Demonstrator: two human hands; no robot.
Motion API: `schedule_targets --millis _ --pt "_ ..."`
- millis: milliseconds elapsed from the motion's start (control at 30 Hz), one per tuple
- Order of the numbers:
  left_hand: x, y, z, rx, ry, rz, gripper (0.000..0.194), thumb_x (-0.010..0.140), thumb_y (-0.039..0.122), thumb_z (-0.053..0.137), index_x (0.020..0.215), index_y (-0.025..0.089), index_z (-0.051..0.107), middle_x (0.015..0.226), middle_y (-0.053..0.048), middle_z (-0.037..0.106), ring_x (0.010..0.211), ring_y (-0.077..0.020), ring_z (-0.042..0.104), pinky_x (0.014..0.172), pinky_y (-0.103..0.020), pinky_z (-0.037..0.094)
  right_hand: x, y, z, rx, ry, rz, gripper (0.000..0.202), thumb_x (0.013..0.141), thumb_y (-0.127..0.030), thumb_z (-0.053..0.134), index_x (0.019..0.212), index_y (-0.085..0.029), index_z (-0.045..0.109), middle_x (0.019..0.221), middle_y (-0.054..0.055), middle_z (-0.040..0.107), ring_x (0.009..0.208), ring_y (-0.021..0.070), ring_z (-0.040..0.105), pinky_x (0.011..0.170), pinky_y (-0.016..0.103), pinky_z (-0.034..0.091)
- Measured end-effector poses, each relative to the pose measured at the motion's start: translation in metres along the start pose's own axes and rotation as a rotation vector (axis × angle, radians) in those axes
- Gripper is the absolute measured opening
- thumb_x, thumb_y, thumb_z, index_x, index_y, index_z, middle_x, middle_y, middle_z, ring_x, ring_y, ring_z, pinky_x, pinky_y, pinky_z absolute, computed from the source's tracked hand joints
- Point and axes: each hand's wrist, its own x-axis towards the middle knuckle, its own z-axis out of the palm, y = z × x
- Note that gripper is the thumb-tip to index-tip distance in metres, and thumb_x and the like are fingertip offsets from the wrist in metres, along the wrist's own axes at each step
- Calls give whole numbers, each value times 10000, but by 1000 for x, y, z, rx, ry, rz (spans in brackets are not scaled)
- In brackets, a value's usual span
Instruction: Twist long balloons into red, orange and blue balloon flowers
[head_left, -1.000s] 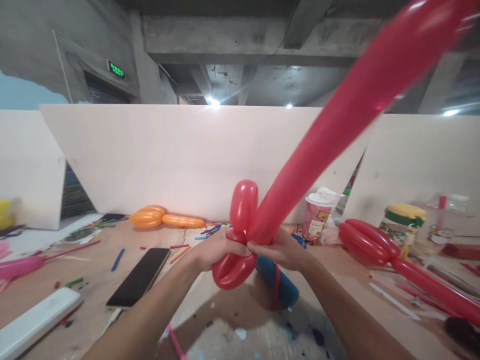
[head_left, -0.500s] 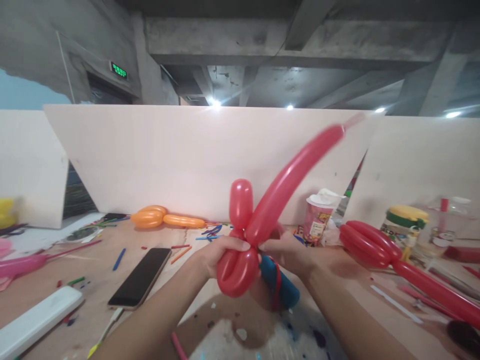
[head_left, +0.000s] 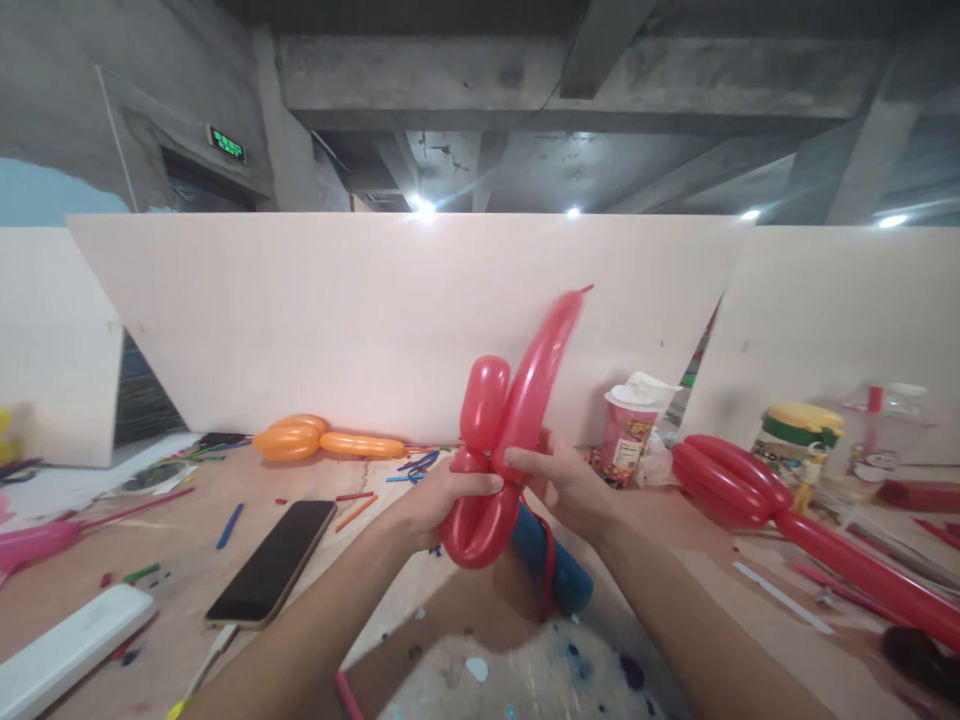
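Pale board (head_left: 360, 310) backs the desk (head_left: 187, 540), above which the red balloon (head_left: 520, 425) is held up, mid-view. Its long end (head_left: 551, 345), slanting far right a second ago, now stands nearly upright beside the short bubble (head_left: 484, 400), probably making the twists easier to manage. Left hand (head_left: 446, 500) and right hand (head_left: 562, 485) each keep a grip clamped on the balloon, thumbs near the twists; the thin tip (head_left: 587, 288) points up.

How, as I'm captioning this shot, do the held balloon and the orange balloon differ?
The held balloon is red; the orange balloon is orange.
The held balloon is gripped by the left hand and right hand; the orange balloon lies untouched on the table.
The held balloon's long end points up; the orange balloon's lies flat.
Both are shiny and sectioned.
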Motion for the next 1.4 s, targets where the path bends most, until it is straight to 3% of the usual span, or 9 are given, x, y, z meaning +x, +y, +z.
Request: schedule_targets --millis 67,233,433,600,767,867,1067,1200,1400 --pt "-1 3 0 -30 -18 15 262 656 146 684 915 104 663 791 -86 683 687 -173 620 696 -289 444 3 2 0 54 105 -76 287 692 -303 695 934 -179 603 828 33 662 708 179 615 653 313 489" --pt "2 3 0 -160 -53 14 352 643 54 609 985 131 645 936 -100 690 760 -185 637 749 -310 454 11 20 4 2 623 -376 321 711 -361 673 959 -199 551 756 -12 604 626 134 564 581 264 475" --pt "4 -18 19 -191 -45 2 258 601 51 575 832 113 670 808 -76 700 627 -141 618 633 -247 452 4 20 11 -210 772 -520 301 756 -389 625 965 -196 525 804 16 616 678 164 591 653 314 496" --pt "4 -20 33 -235 33 -30 225 629 132 666 854 124 671 792 -62 703 656 -151 629 658 -252 468 1 18 13 -296 734 -543 316 758 -390 612 979 -184 520 824 37 640 702 182 613 664 331 505" --pt "4 -14 28 -437 -20 -112 432 752 486 568 933 106 662 849 -122 703 826 -261 657 757 -348 488 0 18 16 -374 724 -492 262 765 -387 614 914 -181 555 831 50 630 723 191 592 718 358 491" --pt "9 -18 24 -463 1 -42 374 789 446 528 884 110 661 837 -122 696 819 -257 657 765 -357 488 2 15 9 -320 749 -491 284 770 -408 615 941 -195 537 833 50 620 726 191 582 702 345 486" --pt "16 -23 24 -376 196 83 233 728 303 550 568 133 567 628 -53 619 586 -156 585 642 -287 464 7 8 -10 -311 772 -596 312 766 -436 602 961 -208 517 748 8 600 680 175 577 644 311 470" --pt "14 -29 31 -265 278 156 254 699 343 577 550 140 547 516 6 521 488 -103 475 557 -240 390 4 5 -3 -332 784 -581 301 750 -412 625 944 -208 516 757 14 606 702 183 580 677 326 475" --pt "14 -42 31 -163 413 251 225 666 358 637 639 150 554 558 29 542 519 -107 482 562 -239 373 -2 4 17 -316 747 -570 248 764 -354 624 920 -216 490 770 9 596 661 164 574 665 312 480"
